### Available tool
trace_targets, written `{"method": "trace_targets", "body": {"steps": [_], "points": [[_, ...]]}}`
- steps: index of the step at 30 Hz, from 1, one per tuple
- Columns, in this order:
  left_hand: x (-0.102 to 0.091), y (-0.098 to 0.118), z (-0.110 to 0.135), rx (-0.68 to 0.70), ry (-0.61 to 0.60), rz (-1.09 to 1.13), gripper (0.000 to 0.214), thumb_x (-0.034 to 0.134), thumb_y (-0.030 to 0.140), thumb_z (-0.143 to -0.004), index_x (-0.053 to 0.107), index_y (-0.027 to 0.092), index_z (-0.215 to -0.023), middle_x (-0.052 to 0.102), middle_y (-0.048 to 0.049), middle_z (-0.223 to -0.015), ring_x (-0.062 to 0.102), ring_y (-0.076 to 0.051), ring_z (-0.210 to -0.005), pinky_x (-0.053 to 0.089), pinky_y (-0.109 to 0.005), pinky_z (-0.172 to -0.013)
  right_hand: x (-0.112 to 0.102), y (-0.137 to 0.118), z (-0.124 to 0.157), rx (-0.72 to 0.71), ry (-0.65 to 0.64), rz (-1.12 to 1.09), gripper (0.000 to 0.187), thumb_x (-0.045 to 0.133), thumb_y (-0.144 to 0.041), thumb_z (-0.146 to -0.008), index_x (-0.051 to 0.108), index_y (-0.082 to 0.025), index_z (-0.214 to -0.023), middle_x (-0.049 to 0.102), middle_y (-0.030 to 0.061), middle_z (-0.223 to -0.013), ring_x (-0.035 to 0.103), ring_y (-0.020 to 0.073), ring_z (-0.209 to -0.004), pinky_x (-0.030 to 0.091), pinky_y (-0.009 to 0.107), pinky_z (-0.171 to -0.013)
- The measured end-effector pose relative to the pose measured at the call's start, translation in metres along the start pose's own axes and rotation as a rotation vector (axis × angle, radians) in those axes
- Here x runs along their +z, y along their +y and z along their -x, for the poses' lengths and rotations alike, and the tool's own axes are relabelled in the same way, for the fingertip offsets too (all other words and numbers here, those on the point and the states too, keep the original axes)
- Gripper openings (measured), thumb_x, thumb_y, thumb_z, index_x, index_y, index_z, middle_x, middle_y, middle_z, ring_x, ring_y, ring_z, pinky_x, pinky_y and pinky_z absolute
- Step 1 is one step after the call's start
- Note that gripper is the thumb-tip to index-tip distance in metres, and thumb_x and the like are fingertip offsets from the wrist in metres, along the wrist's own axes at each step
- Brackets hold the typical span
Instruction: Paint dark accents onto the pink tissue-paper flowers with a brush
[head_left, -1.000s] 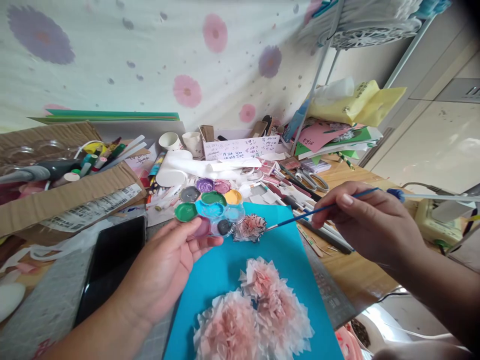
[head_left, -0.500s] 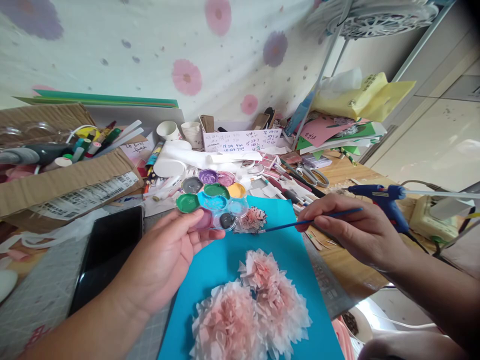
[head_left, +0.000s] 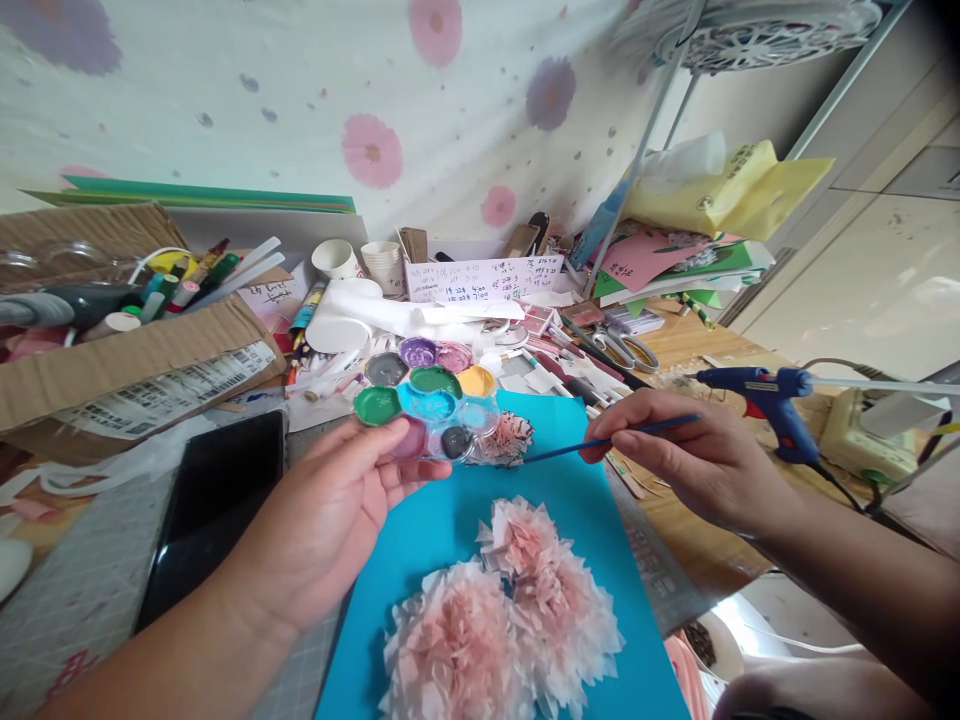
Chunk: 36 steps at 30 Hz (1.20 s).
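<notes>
My left hand [head_left: 337,515] is closed on a round paint palette [head_left: 424,395] with several wells of green, blue, purple, pink and yellow paint, held above a blue sheet of paper [head_left: 480,540]. A small paper flower with dark-tinted edges [head_left: 506,440] sits against the palette's right side. My right hand [head_left: 686,455] pinches a thin blue paintbrush [head_left: 607,438]; its tip touches that small flower. Two large pink tissue flowers [head_left: 510,610] lie on the blue sheet near me.
A black phone [head_left: 214,505] lies left of the blue sheet. A cardboard box [head_left: 127,365] of markers stands at the left. Scissors [head_left: 619,352], paper cups [head_left: 360,262], notes and paper scraps crowd the back. A blue glue gun [head_left: 769,395] rests at the right.
My right hand slid left along the brush and lowered, uncovering the glue gun behind it. The brush tip stays at the small flower. The left hand and palette hardly moved.
</notes>
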<state>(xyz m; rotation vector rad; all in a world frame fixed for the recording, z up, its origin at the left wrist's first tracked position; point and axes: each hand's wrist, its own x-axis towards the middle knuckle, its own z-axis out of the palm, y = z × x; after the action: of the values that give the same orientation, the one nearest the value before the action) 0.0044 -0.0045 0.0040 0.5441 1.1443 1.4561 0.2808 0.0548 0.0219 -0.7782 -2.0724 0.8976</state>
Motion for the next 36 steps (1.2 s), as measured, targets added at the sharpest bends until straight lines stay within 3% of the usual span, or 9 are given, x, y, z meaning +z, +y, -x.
{"method": "trace_targets", "body": {"steps": [19, 31, 36], "points": [[0.0003, 0.0004, -0.0008, 0.000, 0.006, -0.006, 0.019, 0.086, 0.025, -0.059, 0.075, 0.017, -0.072, 0.076, -0.0041, -0.072, 0.071, -0.020, -0.068, 0.064, -0.033, -0.063, 0.0032, 0.0000, -0.0031, 0.013, 0.003, 0.002, 0.011, 0.064, -0.026, -0.093, 0.072, -0.021, -0.087, 0.079, 0.0051, -0.078, 0.075, 0.0167, -0.073, 0.060, 0.024, -0.065], [0.0015, 0.0019, 0.0008, -0.009, -0.006, 0.002, 0.013, 0.083, 0.022, -0.066, 0.074, 0.016, -0.073, 0.076, -0.0037, -0.074, 0.071, -0.020, -0.068, 0.063, -0.033, -0.065, 0.0052, -0.0030, -0.0034, 0.010, -0.011, 0.044, 0.015, 0.062, -0.031, -0.094, 0.072, -0.023, -0.087, 0.079, 0.0066, -0.080, 0.074, 0.0198, -0.075, 0.059, 0.031, -0.066], [0.0005, 0.0030, 0.0020, 0.002, -0.020, 0.004, 0.013, 0.083, 0.022, -0.067, 0.073, 0.016, -0.071, 0.075, -0.0035, -0.073, 0.070, -0.020, -0.067, 0.064, -0.034, -0.066, 0.0044, -0.0035, -0.0040, 0.006, -0.006, -0.023, 0.011, 0.062, -0.026, -0.094, 0.072, -0.024, -0.088, 0.079, 0.0041, -0.078, 0.075, 0.0174, -0.074, 0.060, 0.027, -0.065]]}}
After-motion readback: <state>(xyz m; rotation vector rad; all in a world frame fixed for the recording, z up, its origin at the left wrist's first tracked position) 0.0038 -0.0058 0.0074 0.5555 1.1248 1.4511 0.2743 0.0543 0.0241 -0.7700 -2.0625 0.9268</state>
